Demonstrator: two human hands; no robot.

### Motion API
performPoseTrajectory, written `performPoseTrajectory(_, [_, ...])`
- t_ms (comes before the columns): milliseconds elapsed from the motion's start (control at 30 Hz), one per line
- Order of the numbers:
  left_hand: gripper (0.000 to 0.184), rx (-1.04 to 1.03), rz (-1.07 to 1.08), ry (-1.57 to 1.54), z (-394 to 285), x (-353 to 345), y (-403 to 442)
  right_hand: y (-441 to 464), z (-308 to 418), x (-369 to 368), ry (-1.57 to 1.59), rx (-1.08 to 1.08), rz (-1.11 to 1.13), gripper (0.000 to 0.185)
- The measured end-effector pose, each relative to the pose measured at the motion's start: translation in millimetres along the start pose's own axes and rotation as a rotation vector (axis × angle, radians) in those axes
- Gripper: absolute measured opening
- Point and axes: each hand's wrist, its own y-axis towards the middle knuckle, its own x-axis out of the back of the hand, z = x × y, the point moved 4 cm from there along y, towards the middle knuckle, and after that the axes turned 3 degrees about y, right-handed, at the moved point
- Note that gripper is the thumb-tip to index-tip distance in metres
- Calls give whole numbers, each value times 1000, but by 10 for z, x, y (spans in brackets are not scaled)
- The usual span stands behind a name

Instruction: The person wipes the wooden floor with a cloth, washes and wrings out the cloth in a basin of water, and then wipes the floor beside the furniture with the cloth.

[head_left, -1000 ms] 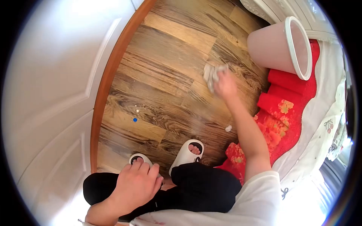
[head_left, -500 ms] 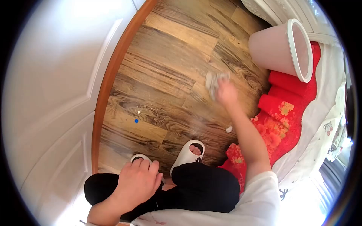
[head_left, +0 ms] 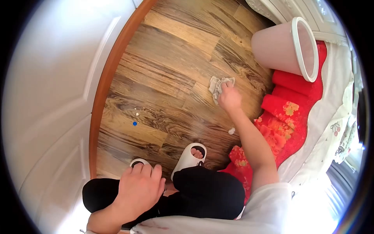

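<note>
A crumpled greyish-white cloth (head_left: 215,86) lies against the wood floor in the middle of the view. My right hand (head_left: 230,97) presses down on it, fingers bunched into its folds. My left hand (head_left: 140,187) rests over my left knee, palm down and holding nothing, its fingers stretched out. A white scrap (head_left: 231,131) lies on the floor beside my right forearm. Left of the cloth, a small blue cap-like piece (head_left: 134,123) sits near some pale crumbs (head_left: 136,114).
A pale pink bin (head_left: 274,46) with a white rim lies tilted at the upper right, by red floral fabric (head_left: 286,130) hanging to the floor. White panelled doors (head_left: 58,78) with a brown base edge run along the left. My white slippers (head_left: 189,158) are at the bottom.
My right hand, blurred before, now shows sharply on the cloth, which is more spread out. The whole scene has shifted slightly left in view. My left hand stays on the knee.
</note>
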Motion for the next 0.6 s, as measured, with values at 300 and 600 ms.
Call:
performPoseTrajectory(300, [24, 23, -2, 62, -59, -62, -1, 854, 26, 244, 75, -37, 5, 32])
performPoseTrajectory(600, [21, 45, -39, 59, -41, -109, -26, 766, 81, 278, 115, -37, -100, 34])
